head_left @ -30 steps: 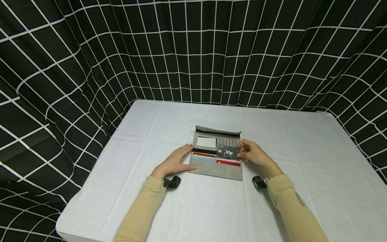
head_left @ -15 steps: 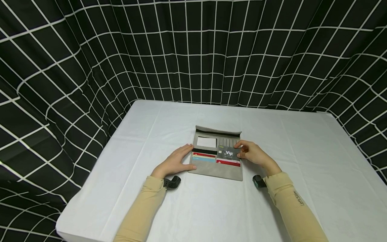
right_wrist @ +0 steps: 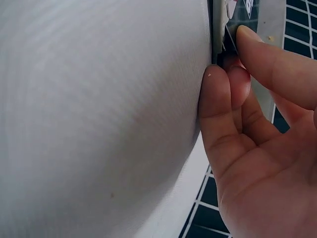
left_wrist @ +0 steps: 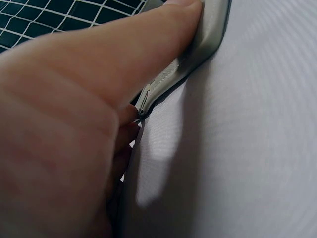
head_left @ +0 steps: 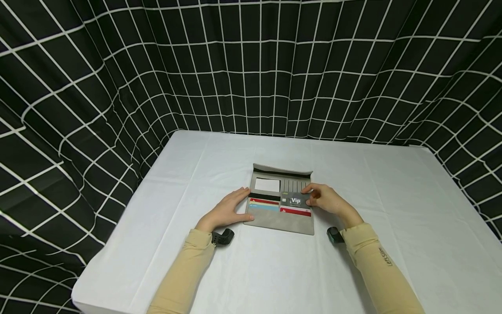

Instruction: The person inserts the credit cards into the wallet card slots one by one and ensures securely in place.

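Note:
A grey wallet (head_left: 279, 224) lies unfolded on the white table, cards in the slots on both of its halves. My left hand (head_left: 226, 210) rests along its left edge with fingers extended, the thumb on the lower left corner; the left wrist view shows that thumb (left_wrist: 148, 44) over the wallet's rim. With thumb and index finger, my right hand (head_left: 330, 203) pinches the right side of a dark grey "Vip" card (head_left: 292, 200). This card sits above a red-and-white card (head_left: 296, 212) in the right-hand slots. Its lower edge is hidden.
Left of the Vip card, black, red and light blue cards (head_left: 263, 206) show in slots. A white card (head_left: 267, 185) fills the upper window, and the wallet's flap (head_left: 282, 169) stands raised at the back. Black gridded curtains (head_left: 270, 65) surround the white table (head_left: 219, 157).
The Vip card has slid slightly down toward the red-and-white card. My right index finger has shifted a little left along its top edge. The left hand stays put.

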{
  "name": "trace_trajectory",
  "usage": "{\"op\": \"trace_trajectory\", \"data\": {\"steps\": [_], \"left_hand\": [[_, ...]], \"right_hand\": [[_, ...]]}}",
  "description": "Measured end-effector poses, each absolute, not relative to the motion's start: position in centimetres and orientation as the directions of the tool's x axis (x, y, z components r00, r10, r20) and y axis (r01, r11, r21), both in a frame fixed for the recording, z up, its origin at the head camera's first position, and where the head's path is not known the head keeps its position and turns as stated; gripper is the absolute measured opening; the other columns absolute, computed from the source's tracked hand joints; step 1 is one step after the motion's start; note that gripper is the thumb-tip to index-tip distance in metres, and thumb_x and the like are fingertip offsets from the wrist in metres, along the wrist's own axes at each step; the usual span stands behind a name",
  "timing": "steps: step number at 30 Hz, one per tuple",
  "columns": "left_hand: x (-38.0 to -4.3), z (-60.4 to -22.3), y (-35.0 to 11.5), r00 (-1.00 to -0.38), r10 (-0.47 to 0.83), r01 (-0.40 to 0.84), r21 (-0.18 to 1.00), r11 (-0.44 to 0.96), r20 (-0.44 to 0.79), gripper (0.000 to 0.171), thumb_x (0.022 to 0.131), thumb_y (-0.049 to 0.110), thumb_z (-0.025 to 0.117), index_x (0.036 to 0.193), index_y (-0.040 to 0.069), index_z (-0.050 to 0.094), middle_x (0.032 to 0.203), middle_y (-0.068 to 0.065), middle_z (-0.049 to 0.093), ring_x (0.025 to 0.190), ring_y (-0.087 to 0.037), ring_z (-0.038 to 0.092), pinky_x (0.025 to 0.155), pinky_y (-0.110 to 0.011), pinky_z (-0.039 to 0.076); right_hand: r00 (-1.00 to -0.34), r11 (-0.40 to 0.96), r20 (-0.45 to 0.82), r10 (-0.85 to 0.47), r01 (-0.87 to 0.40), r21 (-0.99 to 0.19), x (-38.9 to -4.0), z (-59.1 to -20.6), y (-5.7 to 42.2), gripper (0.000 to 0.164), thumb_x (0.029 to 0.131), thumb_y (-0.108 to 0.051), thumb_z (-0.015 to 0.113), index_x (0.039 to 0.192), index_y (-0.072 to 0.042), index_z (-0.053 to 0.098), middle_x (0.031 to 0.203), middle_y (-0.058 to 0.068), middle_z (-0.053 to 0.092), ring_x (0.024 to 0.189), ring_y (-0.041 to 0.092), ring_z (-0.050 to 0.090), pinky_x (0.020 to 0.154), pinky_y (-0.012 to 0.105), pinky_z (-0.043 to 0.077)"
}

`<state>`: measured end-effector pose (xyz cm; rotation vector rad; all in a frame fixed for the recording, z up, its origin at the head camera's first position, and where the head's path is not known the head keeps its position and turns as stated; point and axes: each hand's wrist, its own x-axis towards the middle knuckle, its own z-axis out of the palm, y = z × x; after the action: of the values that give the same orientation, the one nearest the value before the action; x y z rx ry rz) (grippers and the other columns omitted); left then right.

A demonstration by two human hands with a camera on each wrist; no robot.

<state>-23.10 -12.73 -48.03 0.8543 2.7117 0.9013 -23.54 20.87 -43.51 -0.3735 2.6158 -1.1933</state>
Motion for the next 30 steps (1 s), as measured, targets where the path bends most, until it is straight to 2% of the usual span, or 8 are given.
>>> {"op": "trace_trajectory", "data": {"steps": [14, 19, 24, 30], "left_hand": [[-23.13, -48.09, -12.61, -0.823, 0.567, 0.475, 0.588, 0.655, 0.034, 0.089, 0.079, 0.054, 0.066, 0.147, 0.012, 0.028, 0.151, -0.007, 0.022, 0.137, -0.022, 0.017, 0.108, -0.044, 0.018], [-23.03, -47.9, -12.63, -0.823, 0.567, 0.477, 0.591, 0.651, 0.039, 0.089, 0.079, 0.054, 0.066, 0.147, 0.012, 0.028, 0.151, -0.007, 0.022, 0.137, -0.023, 0.018, 0.108, -0.045, 0.018], [-22.87, -47.7, -12.66, -0.821, 0.569, 0.481, 0.598, 0.641, 0.049, 0.088, 0.079, 0.052, 0.066, 0.146, 0.01, 0.029, 0.15, -0.009, 0.024, 0.137, -0.026, 0.019, 0.107, -0.048, 0.019], [-22.81, -47.82, -12.66, -0.82, 0.569, 0.482, 0.609, 0.63, 0.061, 0.089, 0.079, 0.054, 0.066, 0.146, 0.009, 0.029, 0.15, -0.01, 0.024, 0.136, -0.027, 0.019, 0.107, -0.048, 0.019]], "right_hand": [[-0.927, 0.633, -0.114, -0.358, -0.151, -0.76, -23.41, -43.78, 21.04, 0.028, 0.083, -0.002, 0.063, 0.11, 0.002, 0.056, 0.079, 0.009, 0.049, 0.068, 0.019, 0.046, 0.06, 0.031, 0.039], [-0.901, 0.593, -0.158, -0.404, -0.126, -0.795, -23.18, -43.78, 21.18, 0.047, 0.079, -0.012, 0.073, 0.115, 0.004, 0.048, 0.082, 0.011, 0.047, 0.074, 0.021, 0.044, 0.065, 0.031, 0.037], [-0.871, 0.564, -0.199, -0.449, -0.104, -0.819, -23.04, -43.82, 21.27, 0.071, 0.067, -0.011, 0.083, 0.122, 0.005, 0.04, 0.089, 0.014, 0.041, 0.082, 0.025, 0.039, 0.069, 0.031, 0.036], [-0.861, 0.555, -0.175, -0.477, -0.14, -0.82, -22.89, -43.58, 21.23, 0.078, 0.063, -0.004, 0.085, 0.124, 0.008, 0.038, 0.091, 0.016, 0.041, 0.084, 0.027, 0.039, 0.071, 0.032, 0.037]]}}
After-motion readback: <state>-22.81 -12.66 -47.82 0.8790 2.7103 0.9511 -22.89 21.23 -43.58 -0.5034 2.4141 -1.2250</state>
